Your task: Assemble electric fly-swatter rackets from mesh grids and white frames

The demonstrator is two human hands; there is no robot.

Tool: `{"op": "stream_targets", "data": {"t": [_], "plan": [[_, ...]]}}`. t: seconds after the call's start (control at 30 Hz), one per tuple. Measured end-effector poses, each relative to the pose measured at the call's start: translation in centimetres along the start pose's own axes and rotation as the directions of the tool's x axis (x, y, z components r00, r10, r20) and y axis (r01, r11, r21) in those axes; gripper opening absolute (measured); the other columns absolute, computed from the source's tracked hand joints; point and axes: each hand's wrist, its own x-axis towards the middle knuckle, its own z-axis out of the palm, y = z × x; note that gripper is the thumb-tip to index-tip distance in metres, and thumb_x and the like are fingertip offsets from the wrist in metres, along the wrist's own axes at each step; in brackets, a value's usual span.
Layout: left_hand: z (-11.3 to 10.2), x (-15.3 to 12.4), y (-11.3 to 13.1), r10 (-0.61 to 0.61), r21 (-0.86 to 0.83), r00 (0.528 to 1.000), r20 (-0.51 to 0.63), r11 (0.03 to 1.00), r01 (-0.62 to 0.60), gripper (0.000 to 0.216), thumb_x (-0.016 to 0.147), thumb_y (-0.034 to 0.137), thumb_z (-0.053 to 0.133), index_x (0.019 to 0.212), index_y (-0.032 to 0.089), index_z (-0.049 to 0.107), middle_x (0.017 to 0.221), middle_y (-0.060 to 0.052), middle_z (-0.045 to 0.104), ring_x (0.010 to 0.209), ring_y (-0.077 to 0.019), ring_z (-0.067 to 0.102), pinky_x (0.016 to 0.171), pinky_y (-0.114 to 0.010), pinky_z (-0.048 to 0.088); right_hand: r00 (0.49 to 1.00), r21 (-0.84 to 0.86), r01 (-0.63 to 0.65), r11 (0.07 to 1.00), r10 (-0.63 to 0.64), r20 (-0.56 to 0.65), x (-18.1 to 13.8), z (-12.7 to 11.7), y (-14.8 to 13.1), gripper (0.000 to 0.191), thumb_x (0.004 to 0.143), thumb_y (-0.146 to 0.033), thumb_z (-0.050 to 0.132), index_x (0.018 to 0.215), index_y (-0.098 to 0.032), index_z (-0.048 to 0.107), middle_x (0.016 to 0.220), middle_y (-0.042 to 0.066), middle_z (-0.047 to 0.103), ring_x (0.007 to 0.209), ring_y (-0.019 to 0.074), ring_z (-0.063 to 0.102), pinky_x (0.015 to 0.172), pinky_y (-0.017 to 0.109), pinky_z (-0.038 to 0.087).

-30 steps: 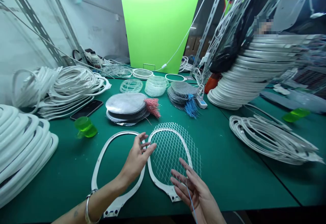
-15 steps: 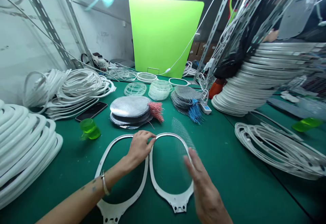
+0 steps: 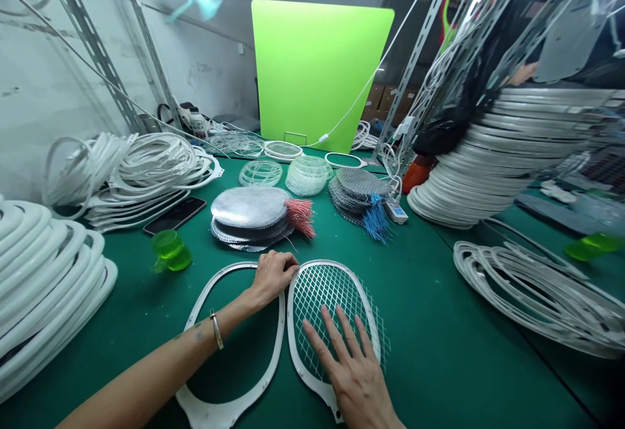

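Observation:
Two white racket-shaped plastic frames lie side by side on the green table. My left hand (image 3: 273, 276) reaches over the top of the left frame (image 3: 266, 377). Its fingers are closed at the upper left rim of the right frame (image 3: 290, 318), thumb and fingertips together there. Over the right frame lies an oval wire mesh (image 3: 322, 289), which sticks out past the rim on the right side. My right hand (image 3: 354, 373) rests on the mesh, palm down with fingers spread. It hides the lower part of the mesh and most of the frame's neck.
Beyond the frames sit mesh stacks with red wires (image 3: 300, 217) and blue wires (image 3: 375, 217). Clear rings (image 3: 307, 175) lie behind them. White frames are piled at left (image 3: 43, 286) and right (image 3: 488, 162). A phone (image 3: 176, 215) and green tape roll (image 3: 170, 250) lie left.
The mesh, blurred and upright by my right hand before, now lies flat over the right frame. My right hand has turned palm down onto it. My left hand stays at the rim.

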Motion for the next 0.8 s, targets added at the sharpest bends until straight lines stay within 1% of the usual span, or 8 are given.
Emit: {"op": "stream_targets", "data": {"t": [0.1, 0.23, 0.37, 0.5, 0.63, 0.7, 0.77, 0.8], "plan": [[-0.1, -0.1, -0.1, 0.012, -0.01, 1.0, 0.007, 1.0, -0.012, 0.022, 0.088, 0.034, 0.053, 0.087, 0.024, 0.072, 0.085, -0.002, 0.071, 0.09, -0.0235, 0.057, 0.081, -0.035, 0.035, 1.0, -0.007, -0.002, 1.0, 0.002, 0.007, 0.1, 0.7, -0.2, 0.082, 0.079, 0.001, 0.035, 0.152, -0.033, 0.016, 0.147, 0.007, 0.038, 0.129, 0.0361, 0.046, 0.091, 0.057, 0.052], [-0.1, -0.1, -0.1, 0.014, -0.016, 1.0, 0.004, 1.0, -0.014, 0.022, 0.088, 0.034, 0.053, 0.088, 0.024, 0.072, 0.085, -0.001, 0.07, 0.091, -0.0234, 0.057, 0.081, -0.035, 0.035, 0.999, 0.04, 0.008, 0.999, -0.01, 0.051, 0.2, 1.2, -0.5, 0.081, 0.08, -0.001, 0.037, 0.152, -0.031, 0.014, 0.147, 0.009, 0.035, 0.127, 0.0394, 0.045, 0.09, 0.06, 0.052], [0.0, -0.1, -0.2, 0.018, -0.009, 1.0, 0.001, 1.0, -0.018, 0.02, 0.088, 0.033, 0.054, 0.086, 0.024, 0.072, 0.083, -0.001, 0.07, 0.09, -0.0236, 0.057, 0.079, -0.035, 0.036, 0.972, 0.154, -0.056, 0.986, 0.018, 0.233, 0.8, 0.9, -0.7, 0.081, 0.083, -0.002, 0.035, 0.151, -0.036, 0.008, 0.15, 0.007, 0.026, 0.133, 0.0402, 0.033, 0.096, 0.065, 0.044], [0.1, 0.1, -0.3, 0.028, 0.006, 1.0, -0.013, 1.0, -0.028, 0.018, 0.088, 0.032, 0.056, 0.084, 0.024, 0.072, 0.081, -0.001, 0.07, 0.089, -0.024, 0.058, 0.079, -0.036, 0.037, 0.876, 0.258, -0.168, 0.951, 0.025, 0.481, 1.9, -0.3, -0.7, 0.082, 0.083, 0.0, 0.03, 0.149, -0.041, 0.007, 0.153, 0.003, 0.012, 0.138, 0.0361, 0.015, 0.106, 0.065, 0.03], [0.0, -0.1, -0.1, 0.056, 0.027, 0.998, -0.042, 0.998, -0.055, 0.018, 0.089, 0.03, 0.056, 0.085, 0.022, 0.072, 0.082, -0.003, 0.07, 0.089, -0.025, 0.059, 0.082, -0.041, 0.042, 0.76, 0.286, -0.262, 0.922, 0.014, 0.65, 3.2, -1.8, -0.3, 0.087, 0.08, 0.003, 0.031, 0.149, -0.042, 0.005, 0.154, 0.0, 0.001, 0.139, 0.0317, 0.0, 0.112, 0.061, 0.018], [0.3, -0.7, 0.2, 0.113, 0.031, 0.992, -0.061, 0.993, -0.111, 0.02, 0.092, 0.027, 0.052, 0.096, 0.022, 0.071, 0.099, -0.004, 0.071, 0.1, -0.0244, 0.059, 0.091, -0.041, 0.042, 0.717, 0.302, -0.288, 0.909, -0.004, 0.697, 3.7, -2.3, -0.1, 0.088, 0.079, 0.002, 0.032, 0.149, -0.043, 0.004, 0.154, -0.001, -0.003, 0.139, 0.0306, -0.004, 0.113, 0.06, 0.015], [0.9, -1.7, 0.6, 0.267, 0.045, 0.963, -0.03, 0.963, -0.265, 0.027, 0.095, 0.023, 0.046, 0.115, 0.023, 0.065, 0.123, -0.004, 0.065, 0.117, -0.0212, 0.055, 0.102, -0.039, 0.04, 0.701, 0.324, -0.298, 0.898, -0.025, 0.713, 4.0, -2.5, -0.1, 0.086, 0.08, 0.0, 0.034, 0.149, -0.041, 0.005, 0.154, -0.001, -0.004, 0.139, 0.0306, -0.006, 0.114, 0.06, 0.012], [1.3, -2.2, 0.7, 0.357, 0.066, 0.934, 0.014, 0.932, -0.357, 0.032, 0.096, 0.02, 0.044, 0.123, 0.023, 0.06, 0.132, -0.005, 0.059, 0.124, -0.0199, 0.052, 0.106, -0.038, 0.038, 0.699, 0.332, -0.298, 0.895, -0.032, 0.714, 4.0, -2.5, -0.1, 0.085, 0.08, -0.001, 0.035, 0.15, -0.039, 0.005, 0.154, 0.0, -0.004, 0.14, 0.0309, -0.007, 0.114, 0.06, 0.011]]}}
